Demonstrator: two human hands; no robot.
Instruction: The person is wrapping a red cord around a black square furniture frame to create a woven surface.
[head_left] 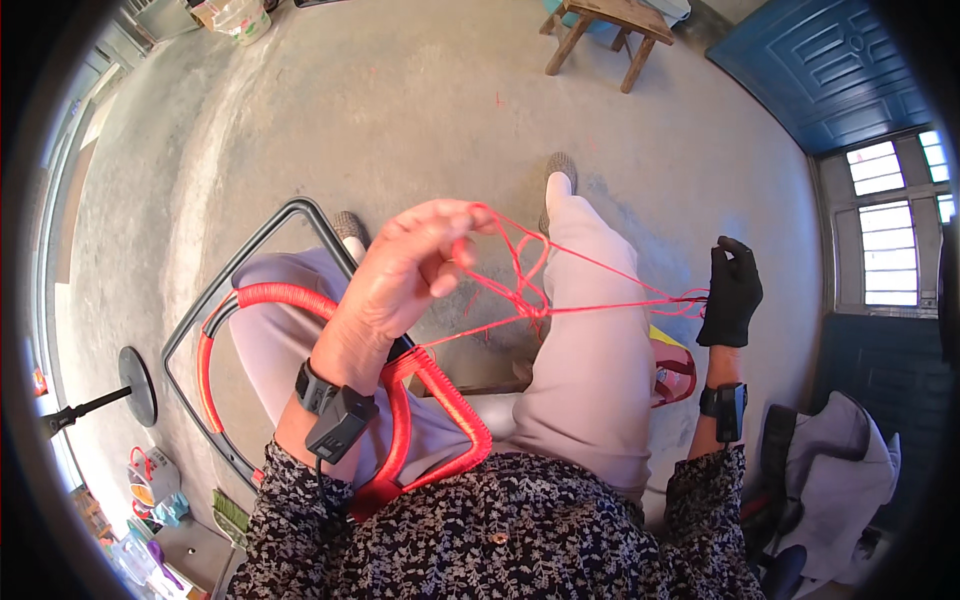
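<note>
Red cord (590, 308) stretches between my hands in front of my knees, with loose loops and a tangle near its middle. My bare left hand (405, 260) is closed on it, fingers curled, the cord looping round the fingertips. On the right, my right hand (732, 295) in a black glove grips the cord's other loops near its palm. One strand runs down to a black metal frame (262, 240) resting on my lap, under my left forearm. Red cord is wound tightly around its curved bar (290, 292) and its near corner (462, 410).
A wooden stool (610, 22) stands on the concrete floor ahead. Beside my right leg lies a red and yellow bag (675, 370). Grey cloth (835, 470) drapes over something at right. A round black base on a pole (138, 387) and a white bucket (160, 478) are at left.
</note>
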